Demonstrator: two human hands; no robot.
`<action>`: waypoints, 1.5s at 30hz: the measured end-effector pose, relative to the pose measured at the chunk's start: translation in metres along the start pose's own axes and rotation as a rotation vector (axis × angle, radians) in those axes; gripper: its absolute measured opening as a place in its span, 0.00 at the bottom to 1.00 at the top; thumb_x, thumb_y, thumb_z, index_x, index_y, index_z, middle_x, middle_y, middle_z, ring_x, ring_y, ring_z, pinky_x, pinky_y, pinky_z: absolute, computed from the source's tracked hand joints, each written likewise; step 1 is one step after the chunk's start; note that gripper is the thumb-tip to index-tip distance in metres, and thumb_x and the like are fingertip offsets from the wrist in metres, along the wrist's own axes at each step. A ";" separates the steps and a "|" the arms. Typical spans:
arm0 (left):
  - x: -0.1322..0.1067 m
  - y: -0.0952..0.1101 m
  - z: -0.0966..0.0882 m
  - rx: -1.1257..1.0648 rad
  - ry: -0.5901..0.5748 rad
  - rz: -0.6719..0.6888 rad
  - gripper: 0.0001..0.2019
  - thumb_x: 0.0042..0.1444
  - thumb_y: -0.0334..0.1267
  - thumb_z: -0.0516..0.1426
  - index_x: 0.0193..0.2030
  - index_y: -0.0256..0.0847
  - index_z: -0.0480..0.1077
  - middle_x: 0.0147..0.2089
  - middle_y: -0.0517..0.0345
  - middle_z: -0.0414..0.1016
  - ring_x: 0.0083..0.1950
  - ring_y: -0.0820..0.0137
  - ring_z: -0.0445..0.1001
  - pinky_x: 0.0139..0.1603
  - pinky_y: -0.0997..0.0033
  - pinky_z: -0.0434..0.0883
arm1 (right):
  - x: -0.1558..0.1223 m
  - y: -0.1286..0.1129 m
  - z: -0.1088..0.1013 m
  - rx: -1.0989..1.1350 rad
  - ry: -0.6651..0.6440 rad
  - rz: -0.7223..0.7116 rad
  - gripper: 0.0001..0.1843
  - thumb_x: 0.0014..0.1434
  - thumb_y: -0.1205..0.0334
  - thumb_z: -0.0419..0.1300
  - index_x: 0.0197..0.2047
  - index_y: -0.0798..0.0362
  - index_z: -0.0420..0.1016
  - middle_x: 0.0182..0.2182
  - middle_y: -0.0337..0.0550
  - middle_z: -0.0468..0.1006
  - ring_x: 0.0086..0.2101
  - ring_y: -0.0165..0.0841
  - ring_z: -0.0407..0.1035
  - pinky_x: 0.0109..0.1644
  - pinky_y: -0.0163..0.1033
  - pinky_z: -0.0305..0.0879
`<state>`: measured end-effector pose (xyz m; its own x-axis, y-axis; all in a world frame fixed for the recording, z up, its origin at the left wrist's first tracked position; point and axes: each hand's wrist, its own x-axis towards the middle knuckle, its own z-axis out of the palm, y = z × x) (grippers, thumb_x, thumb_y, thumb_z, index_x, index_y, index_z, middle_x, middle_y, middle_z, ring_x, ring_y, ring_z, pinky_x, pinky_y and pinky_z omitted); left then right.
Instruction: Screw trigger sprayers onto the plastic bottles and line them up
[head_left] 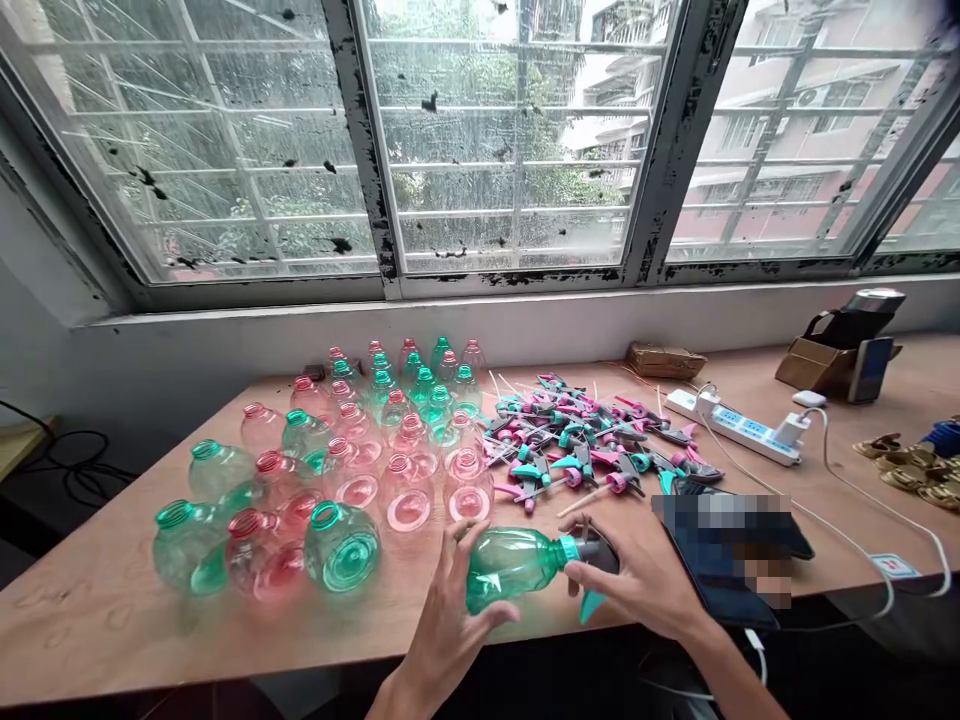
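Note:
A clear green spray bottle [510, 565] lies on its side in the air over the table's front edge, its neck toward the right. My left hand [461, 590] grips the round base end, thumb below and fingers above. Around the dark spray head [598, 553] at the neck, my right hand [637, 575] is closed; a teal trigger [591, 605] sticks out below it. The head sits at the bottle's mouth; whether it is screwed tight I cannot tell. Left of my hands stand open pink bottles [409, 495] and green bottles [343, 548] without heads.
A heap of pink, teal and grey spray heads [570, 440] lies mid-table. To its right are a white power strip [735, 425] with cables, a dark tablet [712, 550], a cardboard box [817, 362] and a phone [871, 370]. The wooden table [82, 610] ends just before me.

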<state>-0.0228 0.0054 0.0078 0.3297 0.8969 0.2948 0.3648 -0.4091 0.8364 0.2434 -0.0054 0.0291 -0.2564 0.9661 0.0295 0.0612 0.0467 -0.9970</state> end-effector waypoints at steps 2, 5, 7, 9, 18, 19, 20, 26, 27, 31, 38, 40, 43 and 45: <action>-0.001 0.002 -0.005 -0.038 -0.016 -0.031 0.31 0.64 0.61 0.51 0.71 0.56 0.56 0.73 0.49 0.55 0.75 0.49 0.53 0.73 0.45 0.55 | 0.003 0.011 0.010 0.129 0.066 0.029 0.23 0.56 0.52 0.72 0.51 0.52 0.74 0.28 0.35 0.79 0.30 0.34 0.74 0.36 0.37 0.70; 0.000 0.003 -0.012 -0.172 0.006 -0.128 0.31 0.66 0.54 0.54 0.73 0.53 0.51 0.76 0.50 0.53 0.78 0.52 0.48 0.77 0.44 0.47 | 0.012 0.027 0.020 0.263 0.121 0.041 0.18 0.50 0.52 0.75 0.36 0.55 0.78 0.26 0.38 0.80 0.28 0.33 0.73 0.34 0.36 0.69; 0.002 0.002 -0.015 -0.276 0.023 -0.158 0.35 0.63 0.53 0.59 0.73 0.51 0.52 0.75 0.48 0.55 0.77 0.51 0.50 0.77 0.44 0.48 | 0.018 0.036 0.023 0.293 0.125 0.023 0.19 0.50 0.49 0.75 0.33 0.55 0.76 0.24 0.39 0.81 0.27 0.35 0.75 0.33 0.38 0.71; 0.005 -0.002 -0.016 -0.337 0.014 -0.149 0.40 0.56 0.55 0.64 0.72 0.47 0.56 0.75 0.46 0.57 0.77 0.47 0.50 0.77 0.44 0.49 | 0.022 0.043 0.024 0.335 0.131 0.008 0.22 0.50 0.46 0.74 0.37 0.54 0.74 0.24 0.39 0.82 0.26 0.37 0.76 0.31 0.41 0.73; 0.002 -0.015 -0.012 -0.336 0.034 -0.091 0.43 0.52 0.48 0.70 0.72 0.59 0.56 0.77 0.56 0.53 0.77 0.49 0.51 0.75 0.50 0.57 | 0.024 0.049 0.024 0.340 0.187 -0.036 0.23 0.49 0.49 0.76 0.38 0.52 0.71 0.22 0.38 0.83 0.26 0.37 0.78 0.32 0.40 0.74; 0.001 -0.016 -0.012 -0.362 0.014 -0.094 0.43 0.52 0.46 0.70 0.72 0.61 0.55 0.78 0.57 0.52 0.76 0.49 0.54 0.73 0.52 0.61 | 0.023 0.048 0.025 0.331 0.186 -0.039 0.23 0.49 0.49 0.75 0.39 0.52 0.71 0.22 0.38 0.83 0.26 0.37 0.78 0.33 0.40 0.75; 0.000 -0.018 -0.013 -0.388 -0.018 -0.102 0.43 0.53 0.45 0.69 0.72 0.63 0.53 0.77 0.58 0.52 0.75 0.50 0.57 0.72 0.53 0.63 | 0.022 0.047 0.025 0.323 0.188 -0.042 0.23 0.50 0.48 0.75 0.40 0.51 0.72 0.23 0.37 0.82 0.25 0.37 0.78 0.33 0.40 0.75; 0.003 -0.026 -0.013 -0.622 -0.115 -0.164 0.60 0.46 0.42 0.74 0.76 0.61 0.39 0.77 0.51 0.54 0.75 0.49 0.57 0.73 0.51 0.62 | 0.019 0.041 0.026 0.266 0.164 -0.039 0.22 0.52 0.49 0.73 0.43 0.53 0.73 0.24 0.35 0.80 0.25 0.35 0.77 0.32 0.39 0.74; 0.004 -0.026 -0.012 -0.628 -0.130 -0.177 0.61 0.45 0.41 0.74 0.76 0.59 0.38 0.77 0.50 0.54 0.76 0.49 0.55 0.74 0.50 0.59 | 0.019 0.041 0.026 0.259 0.155 -0.037 0.22 0.53 0.49 0.73 0.43 0.53 0.73 0.23 0.35 0.79 0.25 0.36 0.78 0.33 0.39 0.75; 0.005 -0.024 -0.015 -0.576 -0.205 -0.195 0.56 0.49 0.41 0.72 0.77 0.54 0.41 0.76 0.49 0.57 0.76 0.49 0.54 0.77 0.48 0.52 | 0.019 0.043 0.025 0.245 0.136 -0.035 0.22 0.53 0.48 0.72 0.42 0.53 0.72 0.23 0.36 0.80 0.25 0.37 0.78 0.33 0.41 0.75; 0.003 -0.013 -0.018 -0.600 -0.226 -0.195 0.59 0.54 0.43 0.69 0.76 0.57 0.27 0.77 0.51 0.54 0.74 0.53 0.59 0.75 0.51 0.55 | 0.018 0.046 0.025 0.222 0.122 -0.030 0.20 0.53 0.48 0.72 0.40 0.52 0.73 0.24 0.37 0.81 0.26 0.38 0.78 0.33 0.42 0.75; 0.002 -0.010 -0.019 -0.586 -0.235 -0.210 0.65 0.48 0.45 0.73 0.76 0.54 0.25 0.77 0.48 0.54 0.75 0.51 0.57 0.75 0.50 0.54 | 0.017 0.044 0.024 0.218 0.106 -0.027 0.21 0.52 0.49 0.73 0.41 0.52 0.74 0.25 0.37 0.81 0.27 0.37 0.78 0.33 0.41 0.75; 0.002 -0.010 -0.022 -0.546 -0.243 -0.213 0.64 0.46 0.53 0.71 0.77 0.51 0.30 0.76 0.45 0.54 0.76 0.50 0.54 0.76 0.48 0.51 | 0.015 0.040 0.024 0.199 0.099 -0.037 0.20 0.51 0.50 0.75 0.41 0.51 0.75 0.28 0.37 0.81 0.29 0.36 0.77 0.34 0.39 0.74; 0.001 -0.011 -0.023 -0.539 -0.259 -0.213 0.59 0.51 0.54 0.69 0.77 0.51 0.32 0.74 0.45 0.58 0.74 0.51 0.57 0.75 0.47 0.52 | 0.013 0.038 0.024 0.185 0.110 -0.043 0.20 0.51 0.51 0.75 0.41 0.51 0.76 0.29 0.38 0.81 0.29 0.37 0.77 0.35 0.40 0.75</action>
<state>-0.0466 0.0146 0.0096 0.5230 0.8518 0.0315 -0.0217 -0.0236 0.9995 0.2194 0.0033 -0.0099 -0.1477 0.9865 0.0701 -0.1286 0.0511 -0.9904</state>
